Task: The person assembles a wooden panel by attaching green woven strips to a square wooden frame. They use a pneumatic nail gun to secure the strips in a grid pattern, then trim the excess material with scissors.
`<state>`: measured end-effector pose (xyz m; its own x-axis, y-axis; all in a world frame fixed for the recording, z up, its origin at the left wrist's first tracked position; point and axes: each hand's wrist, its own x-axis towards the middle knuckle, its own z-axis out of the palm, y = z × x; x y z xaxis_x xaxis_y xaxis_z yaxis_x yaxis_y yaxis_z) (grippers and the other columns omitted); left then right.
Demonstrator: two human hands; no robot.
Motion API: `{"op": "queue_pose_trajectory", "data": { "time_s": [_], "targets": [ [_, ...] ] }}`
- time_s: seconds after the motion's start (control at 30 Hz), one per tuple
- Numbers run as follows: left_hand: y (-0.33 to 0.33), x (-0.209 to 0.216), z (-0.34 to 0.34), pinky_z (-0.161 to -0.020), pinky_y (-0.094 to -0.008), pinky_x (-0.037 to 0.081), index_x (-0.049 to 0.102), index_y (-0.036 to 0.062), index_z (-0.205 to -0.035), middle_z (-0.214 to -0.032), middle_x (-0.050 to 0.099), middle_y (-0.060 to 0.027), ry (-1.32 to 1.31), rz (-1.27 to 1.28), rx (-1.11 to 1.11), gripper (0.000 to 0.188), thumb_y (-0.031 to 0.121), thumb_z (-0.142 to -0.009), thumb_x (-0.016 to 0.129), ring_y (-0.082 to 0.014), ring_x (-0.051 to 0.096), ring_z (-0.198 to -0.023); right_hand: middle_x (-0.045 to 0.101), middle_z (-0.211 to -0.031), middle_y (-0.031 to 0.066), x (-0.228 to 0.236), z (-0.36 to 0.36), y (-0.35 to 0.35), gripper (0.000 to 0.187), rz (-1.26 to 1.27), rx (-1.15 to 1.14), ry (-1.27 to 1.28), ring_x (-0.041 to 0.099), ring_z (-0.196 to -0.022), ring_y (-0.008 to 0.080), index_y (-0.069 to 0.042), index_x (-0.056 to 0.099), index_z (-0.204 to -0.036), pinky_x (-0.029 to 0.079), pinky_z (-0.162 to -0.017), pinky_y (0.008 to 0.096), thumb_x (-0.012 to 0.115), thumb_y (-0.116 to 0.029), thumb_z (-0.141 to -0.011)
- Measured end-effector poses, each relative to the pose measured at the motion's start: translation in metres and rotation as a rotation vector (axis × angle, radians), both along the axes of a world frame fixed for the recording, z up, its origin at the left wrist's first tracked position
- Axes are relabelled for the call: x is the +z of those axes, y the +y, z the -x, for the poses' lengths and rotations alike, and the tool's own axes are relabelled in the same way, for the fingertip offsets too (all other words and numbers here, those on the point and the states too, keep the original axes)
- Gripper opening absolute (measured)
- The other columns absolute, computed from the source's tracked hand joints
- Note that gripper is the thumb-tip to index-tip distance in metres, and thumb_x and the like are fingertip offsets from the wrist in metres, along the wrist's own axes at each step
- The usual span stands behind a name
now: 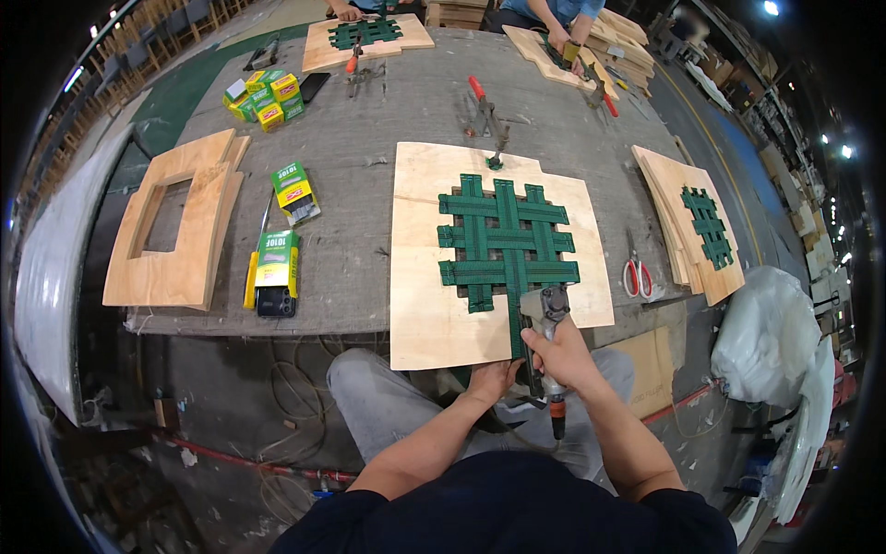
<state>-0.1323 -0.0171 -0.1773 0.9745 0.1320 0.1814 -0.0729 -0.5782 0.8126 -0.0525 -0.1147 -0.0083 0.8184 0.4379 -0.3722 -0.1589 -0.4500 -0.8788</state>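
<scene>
At the far left, well away from the left hand, a pale plywood frame with a rectangular opening (157,279) lies stacked on a wide table with a grey covering (351,231). Between that stack and the hand's side of the table, but farther forward, sits a heap of small green-and-yellow cardboard boxes (268,97). Nearer the left hand, forward and to its left, are two more green-and-yellow boxes, one lying apart (293,189) and one beside a black object (275,303) whose kind I cannot make out.

Directly ahead of both hands lies a broad pale plywood board with stepped edges (425,323), bearing a woven lattice of dark-green webbing straps (508,240). One long green strap (516,323) runs from it down to the near edge. The left hand (496,380) is there, just by the strap's end, its fingers curled and partly hidden; I cannot tell whether it pinches the strap. Far ahead of the hands, a metal clamp with a red handle (484,111) stands at the board's far edge.

The right hand (567,355) is wrapped firmly around a grey metal power tool with an orange-red lower fitting (546,300), its head over the board beside the strap. To that hand's right and forward lie scissors with red-and-white handles (637,277); farther right is a stack of plywood boards topped with green webbing (664,198).
</scene>
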Motion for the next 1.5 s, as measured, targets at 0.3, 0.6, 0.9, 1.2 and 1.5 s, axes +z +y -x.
{"op": "queue_pose_trajectory", "data": {
  "time_s": [0.3,0.6,0.9,1.2,1.5],
  "targets": [
    [-0.001,0.001,0.0,-0.105,-0.0535,0.044,0.062,0.0033,-0.127,-0.129,0.061,-0.0234,0.06,-0.029,-0.021,0.037,0.019,-0.094,0.061,-0.0447,0.056,-0.122,0.063,-0.085,0.0035,-0.003,0.008,0.009,0.031,0.019,0.011,-0.005,0.056,-0.054,0.0089,-0.001,0.05,-0.125,0.045,-0.046,0.0283,0.065,-0.009,-0.099],
    [0.001,0.043,0.02,-0.075,-0.0418,0.055,0.071,0.0004,-0.107,-0.085,0.075,-0.0151,0.2,0.465,-0.012,0.034,0.031,-0.105,0.056,-0.0347,0.072,-0.08,0.062,-0.085,0.0035,0.004,0.012,-0.031,0.03,-0.181,-0.213,0.004,0.061,-0.054,0.0112,-0.004,0.05,-0.121,0.046,-0.044,0.0256,0.068,-0.014,-0.1],
    [0.078,0.146,-0.094,-0.069,-0.0306,0.05,0.073,0.0007,-0.104,-0.092,0.077,-0.0065,0.263,0.603,-0.043,0.041,0.036,-0.108,0.052,-0.0119,0.065,-0.077,0.065,-0.087,0.005,-0.004,0.017,-0.057,0.034,-0.212,-0.238,0.014,0.061,-0.053,0.0129,-0.003,0.05,-0.123,0.045,-0.044,0.0276,0.069,-0.018,-0.099],
    [0.088,0.13,-0.147,-0.046,-0.0304,0.042,0.07,0.0014,-0.116,-0.1,0.079,-0.0034,0.531,0.588,-0.046,0.046,0.04,-0.11,0.045,-0.0103,0.054,-0.058,0.066,-0.091,0.0069,-0.001,-0.012,-0.022,0.044,-0.087,-0.15,0.029,0.06,-0.052,0.0122,-0.004,0.043,-0.131,0.046,-0.044,0.0278,0.069,-0.017,-0.098],
    [0.095,0.128,-0.146,-0.045,-0.031,0.04,0.069,0.0009,-0.115,-0.099,0.079,-0.0054,0.586,0.745,-0.052,0.043,0.036,-0.111,0.045,-0.0111,0.048,-0.05,0.065,-0.089,0.0068,-0.005,-0.017,-0.014,0.05,-0.024,-0.099,0.032,0.056,-0.05,0.0113,-0.004,0.039,-0.136,0.046,-0.043,0.0291,0.069,-0.014,-0.097]
  ]
}}
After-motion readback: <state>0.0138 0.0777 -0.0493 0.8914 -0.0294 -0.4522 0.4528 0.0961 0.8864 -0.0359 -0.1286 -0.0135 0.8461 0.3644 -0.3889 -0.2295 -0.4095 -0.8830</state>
